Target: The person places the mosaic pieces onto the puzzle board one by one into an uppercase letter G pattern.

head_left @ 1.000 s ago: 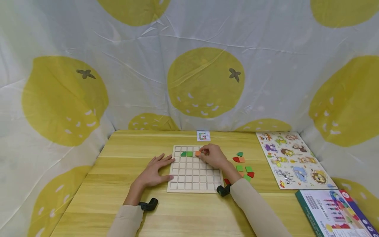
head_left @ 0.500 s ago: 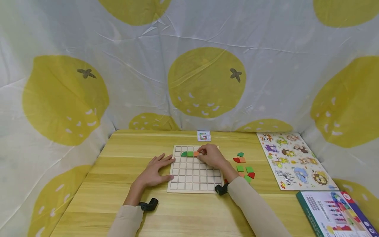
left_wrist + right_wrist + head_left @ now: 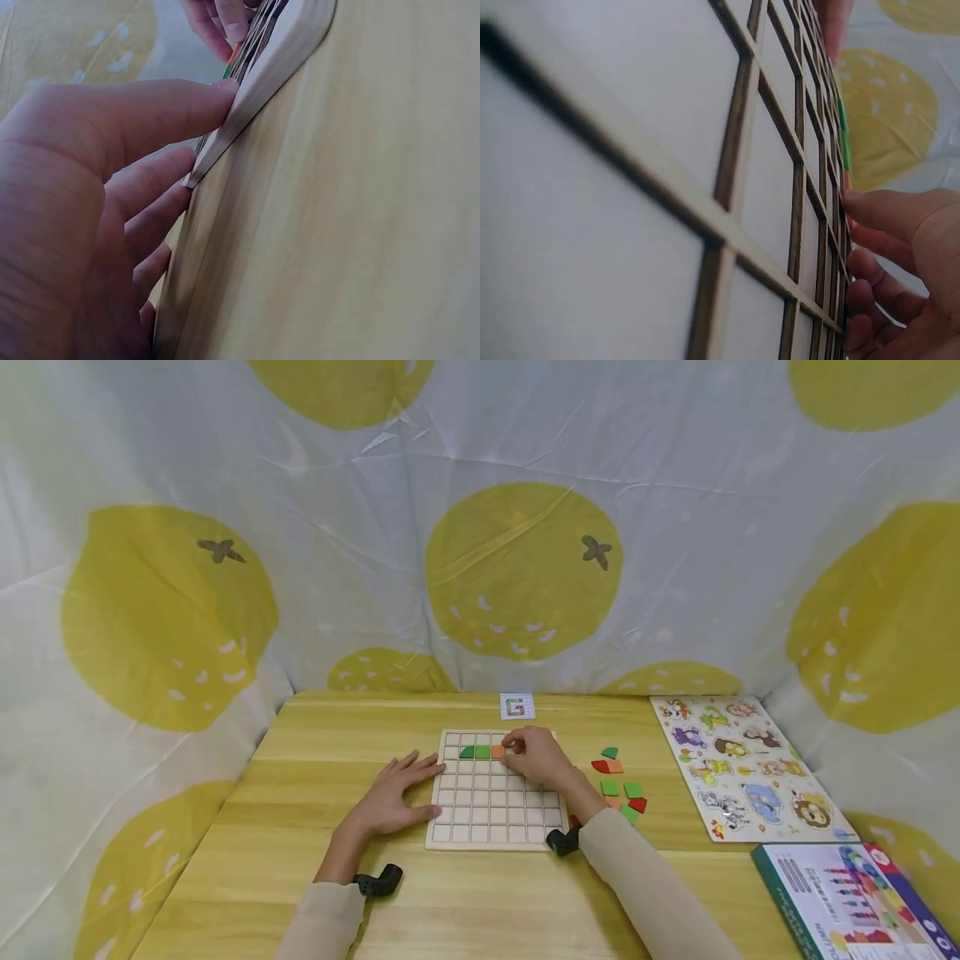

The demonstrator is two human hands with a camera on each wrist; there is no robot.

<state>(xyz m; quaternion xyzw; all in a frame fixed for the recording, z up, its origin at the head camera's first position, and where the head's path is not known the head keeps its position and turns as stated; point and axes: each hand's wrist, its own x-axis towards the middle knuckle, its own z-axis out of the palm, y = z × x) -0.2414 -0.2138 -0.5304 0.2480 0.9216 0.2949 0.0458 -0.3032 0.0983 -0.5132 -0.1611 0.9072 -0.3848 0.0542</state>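
Note:
A wooden grid board (image 3: 480, 814) lies on the table. In its second row from the back sit a dark green quarter-round tile (image 3: 467, 752), a light green square tile (image 3: 482, 752) and an orange square tile (image 3: 497, 751), side by side. My right hand (image 3: 536, 755) reaches over the board, thumb and fingertips pinching the orange tile at its right side. In the right wrist view the thumb (image 3: 877, 210) is right at that tile's orange edge. Spread out at the board's left side, my left hand (image 3: 393, 797) touches its edge with thumb (image 3: 217, 101) and fingers.
Loose tiles (image 3: 610, 788) in green, red and orange lie right of the board, partly behind the right forearm. A small card with a coloured G (image 3: 517, 707) lies behind it. Farther right are an animal puzzle board (image 3: 742, 764) and a printed box (image 3: 847, 893). A lemon-patterned cloth (image 3: 360, 568) encloses the table.
The orange tile has shifted slightly left with my right hand and now sits against the light green tile. My left hand stays at the board's edge.

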